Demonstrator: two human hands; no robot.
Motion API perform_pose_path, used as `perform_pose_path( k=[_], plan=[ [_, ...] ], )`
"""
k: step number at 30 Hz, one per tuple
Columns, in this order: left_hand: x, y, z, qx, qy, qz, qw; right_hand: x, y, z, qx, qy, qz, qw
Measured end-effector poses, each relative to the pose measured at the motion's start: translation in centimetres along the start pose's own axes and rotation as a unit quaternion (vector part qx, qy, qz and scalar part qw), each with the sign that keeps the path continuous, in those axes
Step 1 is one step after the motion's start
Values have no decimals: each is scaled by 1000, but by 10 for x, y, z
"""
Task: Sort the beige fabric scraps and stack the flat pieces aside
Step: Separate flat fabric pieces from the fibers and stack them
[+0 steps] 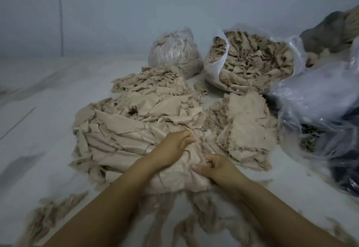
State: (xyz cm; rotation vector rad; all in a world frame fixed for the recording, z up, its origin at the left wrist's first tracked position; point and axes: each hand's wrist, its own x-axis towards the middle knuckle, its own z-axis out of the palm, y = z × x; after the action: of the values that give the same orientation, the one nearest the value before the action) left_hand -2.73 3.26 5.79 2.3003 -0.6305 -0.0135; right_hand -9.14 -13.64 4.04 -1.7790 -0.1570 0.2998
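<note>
At the bottom of the frame both forearms enter, cut off by the lower edge, with blurred stringy scraps (58,209) lying on the pale floor (38,95) around and beneath them. Just above, at lower centre, the left hand (172,145) has its fingers curled and bunched into the beige fabric pile (124,130); the fingertips are smeared, so whether they pinch one piece or several is hard to make out. The right hand (215,167) is curled too, thumb over fingers, gripping a fold of the same cloth at the pile's near edge. The pile spreads across the centre and left of centre, with large creased pieces overlapping. To the right of centre, just beside it, sits a stack of flat pieces (250,128) with frayed edges. Along the right edge, a clear plastic bag (314,99) holds dark contents that cannot be identified and is partly cut off. Farther up, at upper centre, an open white bag (252,62) brims with scraps, and a tied clear bag (174,50) stands to its left against the grey wall (136,3).
</note>
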Motion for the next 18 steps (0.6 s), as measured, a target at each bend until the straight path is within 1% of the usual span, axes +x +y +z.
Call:
perform_pose_path(
  k=[1, 4, 5, 7, 10, 12, 15, 16, 18],
  plan=[
    [4, -6, -2, 20, 16, -12, 1000, 1, 4, -1, 4, 7, 5, 1000],
    [10, -29, -10, 70, 65, -91, 991, -2, 21, -4, 44, 38, 30, 998],
    [11, -34, -10, 77, 70, -98, 990, -3, 23, -5, 51, 46, 38, 997],
    [13, -33, -9, 64, 75, -90, 991, -2, 26, -7, 42, 41, 46, 997],
    [12, -24, -8, 26, 90, -63, 994, 4, 17, -8, -28, 0, 24, 999],
    [9, -14, -8, 2, 86, -33, 996, 11, 7, -5, -71, 0, 12, 997],
    [11, -1, -5, 12, 89, 7, 996, 18, 0, 6, -129, -31, 11, 991],
    [14, -2, -6, 25, 99, 3, 995, 17, 3, 10, -146, -44, 7, 988],
    [20, -9, -12, 47, 126, -36, 990, 11, 10, 14, -175, -42, -3, 984]
  ],
)
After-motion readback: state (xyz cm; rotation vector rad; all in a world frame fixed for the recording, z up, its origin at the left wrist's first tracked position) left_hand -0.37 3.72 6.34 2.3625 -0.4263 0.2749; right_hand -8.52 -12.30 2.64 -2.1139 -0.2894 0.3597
